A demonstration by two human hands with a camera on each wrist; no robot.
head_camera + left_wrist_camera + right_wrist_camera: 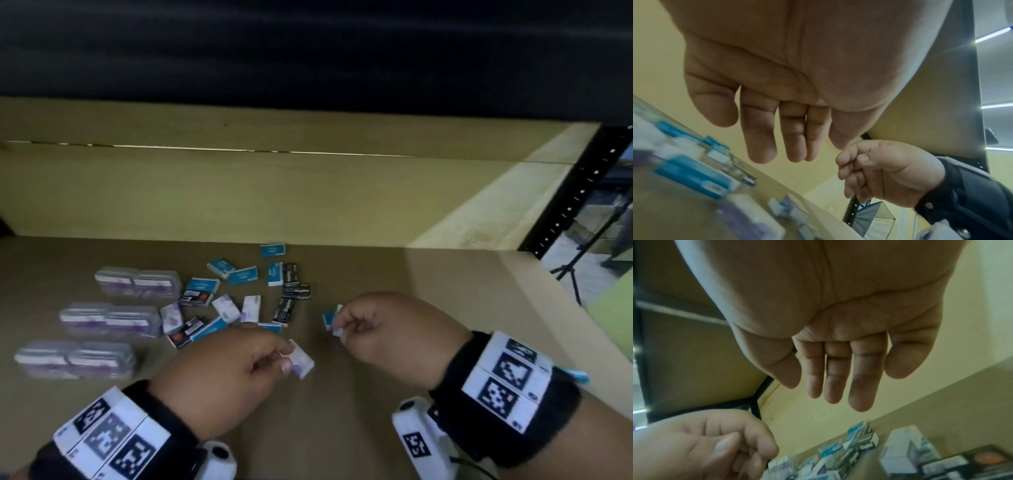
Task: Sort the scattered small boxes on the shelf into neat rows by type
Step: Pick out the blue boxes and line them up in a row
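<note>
Scattered small boxes on a brown shelf [376,394], head view. Blue boxes [243,275] lie at mixed angles toward 12 o'clock of the pile; black boxes [296,291] cluster at 2 o'clock; white-purple boxes [226,308] lie tilted at centre. Clear packs [137,285] sit in three rows at 9 o'clock. One white-purple box [303,364] is pinched at 5 o'clock, off the pile; a blue-white box [329,320] is pinched at 3 o'clock.

Black wristbands [507,394] carry white square-coded tags and white wrist cameras [421,442].
</note>
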